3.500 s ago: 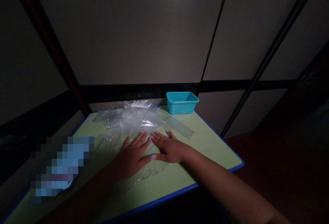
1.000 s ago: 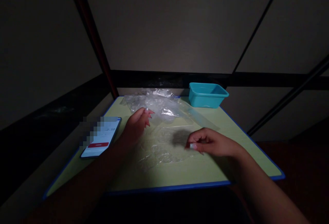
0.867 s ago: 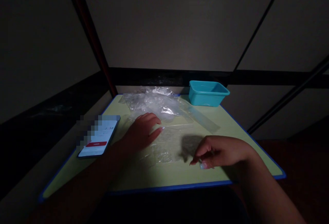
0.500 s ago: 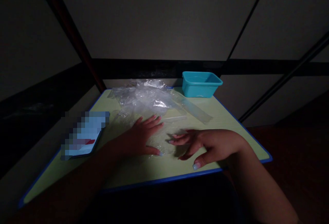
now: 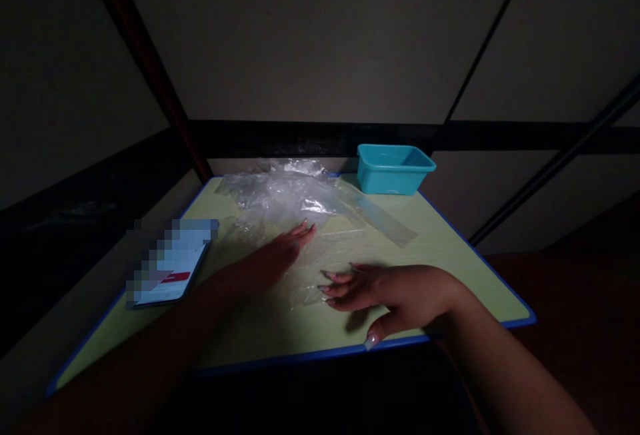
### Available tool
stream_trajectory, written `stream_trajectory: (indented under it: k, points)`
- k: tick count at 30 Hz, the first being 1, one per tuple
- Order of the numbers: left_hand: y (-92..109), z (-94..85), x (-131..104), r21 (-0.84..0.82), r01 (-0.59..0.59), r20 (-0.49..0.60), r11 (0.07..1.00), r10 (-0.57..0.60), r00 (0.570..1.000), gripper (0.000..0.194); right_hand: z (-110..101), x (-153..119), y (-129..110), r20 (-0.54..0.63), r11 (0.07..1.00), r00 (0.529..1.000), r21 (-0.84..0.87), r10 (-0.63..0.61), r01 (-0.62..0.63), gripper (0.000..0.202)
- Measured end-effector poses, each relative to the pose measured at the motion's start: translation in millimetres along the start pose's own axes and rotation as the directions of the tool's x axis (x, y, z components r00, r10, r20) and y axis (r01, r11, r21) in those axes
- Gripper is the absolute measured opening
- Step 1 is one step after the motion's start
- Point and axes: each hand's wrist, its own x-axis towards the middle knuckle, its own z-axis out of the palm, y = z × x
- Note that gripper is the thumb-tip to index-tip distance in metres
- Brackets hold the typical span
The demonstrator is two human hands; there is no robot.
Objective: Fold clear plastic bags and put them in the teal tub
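A thin clear plastic bag (image 5: 320, 265) lies spread on the pale green table (image 5: 260, 332). Over its left side is my left hand (image 5: 283, 252), fingers stretched forward and thumb drawn in near them, holding nothing. My right hand (image 5: 393, 292) hovers or rests at the bag's right edge, fingers spread and thumb pointing toward the table's front rim; whether the fingertips touch the film I cannot tell. Just beyond my left fingertips is a crumpled heap of clear plastic bags (image 5: 295, 188). A flat translucent strip (image 5: 387, 218) lies to the right of that heap.
At the back right corner stands a turquoise plastic basket (image 5: 393, 175). A phone or tablet (image 5: 183, 262) with a lit, partly blurred screen lies at the left edge. Blue edging (image 5: 320, 355) runs round the table. Dark wall panels (image 5: 310, 48) rise behind it.
My left thumb has drawn in toward the fingers, off the near part of the bag. The right hand's fingers have straightened and its thumb has shifted toward the table's front edge.
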Motion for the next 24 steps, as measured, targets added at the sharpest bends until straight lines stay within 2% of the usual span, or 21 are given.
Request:
stream_trajectory:
  k: [3,6,8,10,14,24]
  points:
    - [-3.2,-3.6,1.3,-0.287,0.05,-0.112,0.957,-0.085,0.99,0.079,0.1,-0.3,-0.2,-0.027,0.999,0.998,0.003,-0.052,0.052,0.06]
    - [-4.4,-5.8,5.7,-0.577,0.02,-0.131,0.817,-0.116,0.985,0.093,1.0,0.1,1.1,-0.047,0.998,0.997,-0.003,-0.066,0.066,0.057]
    - [-4.8,-5.9,8.2,-0.673,-0.016,-0.133,0.74,-0.1,0.986,0.096,1.9,0.7,3.5,-0.045,0.998,0.997,-0.02,-0.059,0.058,0.058]
    - [-5.5,-5.0,8.8,-0.694,-0.022,-0.121,0.72,-0.086,0.989,0.095,2.7,1.4,6.5,-0.032,0.997,0.997,-0.041,-0.068,0.067,0.061]
    - [-5.7,-3.5,5.6,-0.62,0.015,-0.072,0.785,-0.075,0.995,0.09,3.9,2.8,10.8,-0.036,0.994,0.995,-0.066,-0.092,0.09,0.067]
    - [-7.6,-4.1,6.1,-0.562,0.003,-0.073,0.827,-0.053,0.996,0.087,7.6,7.0,20.5,-0.061,0.974,0.972,-0.019,-0.226,0.225,0.074]
